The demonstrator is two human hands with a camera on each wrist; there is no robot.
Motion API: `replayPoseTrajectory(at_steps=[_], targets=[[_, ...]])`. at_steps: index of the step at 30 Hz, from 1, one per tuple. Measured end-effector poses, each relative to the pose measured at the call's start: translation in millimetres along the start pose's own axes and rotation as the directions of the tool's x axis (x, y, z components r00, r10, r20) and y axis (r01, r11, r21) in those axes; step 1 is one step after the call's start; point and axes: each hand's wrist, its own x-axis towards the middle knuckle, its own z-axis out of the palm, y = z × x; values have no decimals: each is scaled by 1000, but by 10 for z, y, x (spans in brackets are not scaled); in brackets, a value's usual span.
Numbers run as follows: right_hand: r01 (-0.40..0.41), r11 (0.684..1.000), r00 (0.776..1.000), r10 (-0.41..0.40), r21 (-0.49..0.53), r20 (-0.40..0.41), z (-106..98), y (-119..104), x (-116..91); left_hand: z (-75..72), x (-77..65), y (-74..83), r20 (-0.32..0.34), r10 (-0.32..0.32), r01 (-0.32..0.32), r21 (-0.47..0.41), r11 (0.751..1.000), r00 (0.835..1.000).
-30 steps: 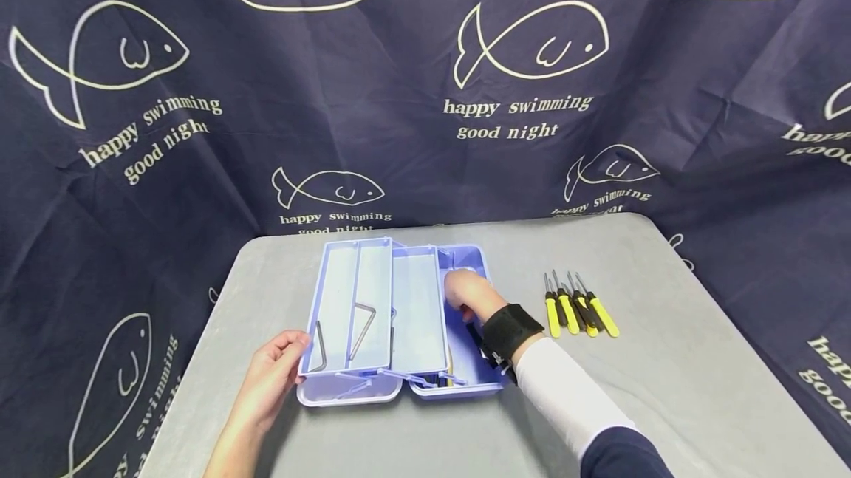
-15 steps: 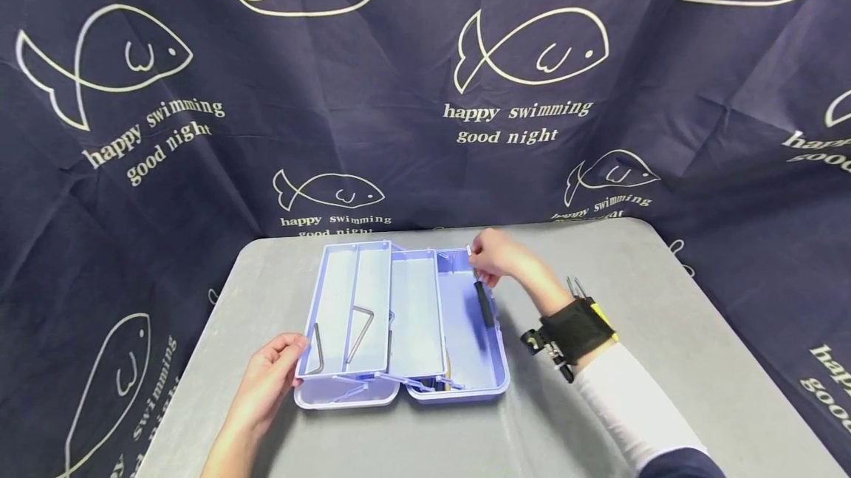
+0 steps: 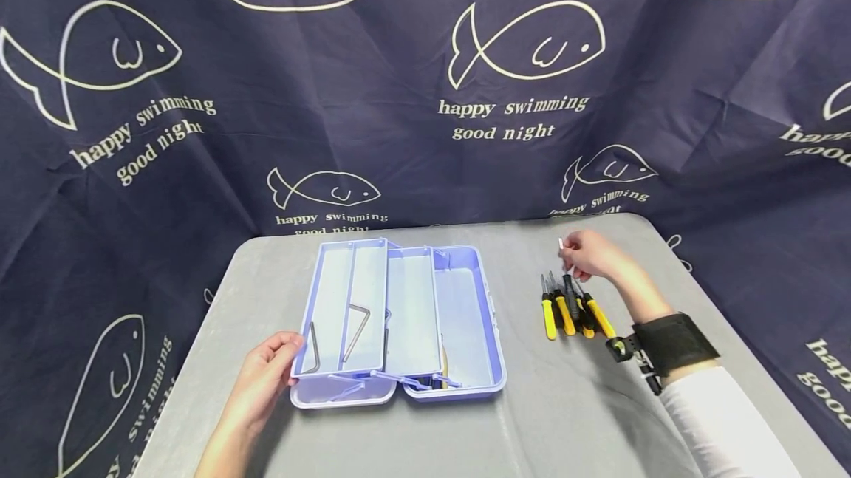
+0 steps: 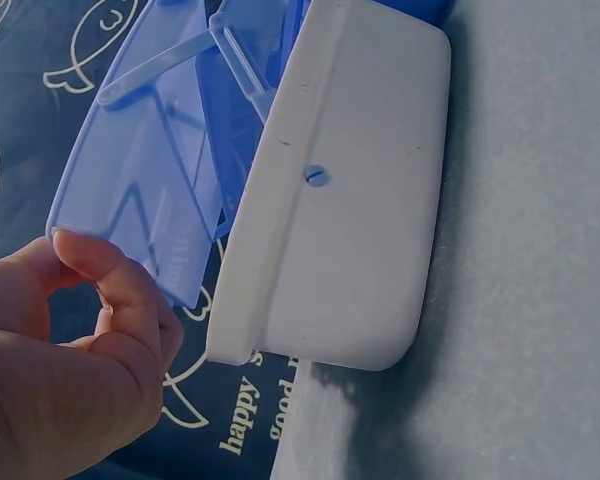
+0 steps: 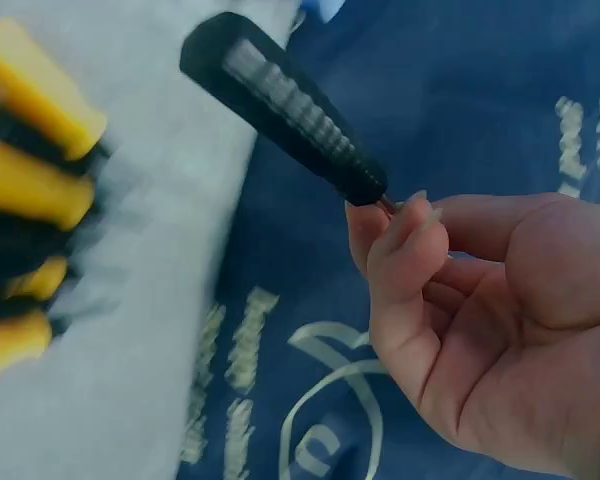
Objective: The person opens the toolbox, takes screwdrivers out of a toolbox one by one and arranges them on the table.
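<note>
An opened lilac toolbox point(image 3: 472, 315) with cantilever trays stands on the grey table. My left hand point(image 3: 262, 374) pinches the front left corner of its upper tray point(image 3: 330, 271) between thumb and fingers; the left wrist view shows this tray corner point(image 4: 100, 190) too. Over the table to the right, my right hand point(image 3: 590, 255) pinches a screwdriver point(image 3: 570, 299) by its metal shaft. Its black ridged handle point(image 5: 280, 110) points away from the fingertips. Beneath it lies a group of yellow-and-black screwdrivers point(image 3: 548, 319), handles toward me, partly covered by the held one in the head view.
Two hex keys, one at the left point(image 3: 315, 349) and one bent in a V point(image 3: 359, 330), lie in the upper tray. Part of a yellow-and-black item point(image 3: 444, 371) shows under the lower tray point(image 3: 412, 301). A dark blue fish-print curtain point(image 3: 399, 131) hangs behind the table point(image 3: 518, 426).
My right hand has come out of the toolbox with the black-handled screwdriver and moved right, over the group of screwdrivers. The left hand keeps its hold on the tray corner.
</note>
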Motion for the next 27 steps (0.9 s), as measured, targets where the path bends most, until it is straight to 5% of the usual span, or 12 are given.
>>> replayPoseTrajectory(at_steps=[12, 17, 27], targets=[[49, 992, 999, -47, -119, 22, -214, 877, -10, -28, -21, -6, -7, 31, -32, -6, 999, 999], [50, 991, 998, -44, -128, 49, -124, 1148, -26, -26, -44, -28, -1, 25, -25, -18, 1000, 1000], [7, 990, 999, -13, -141, -43, 137, 1380, -69, -9, -69, -103, 13, 55, -54, -46, 997, 998]])
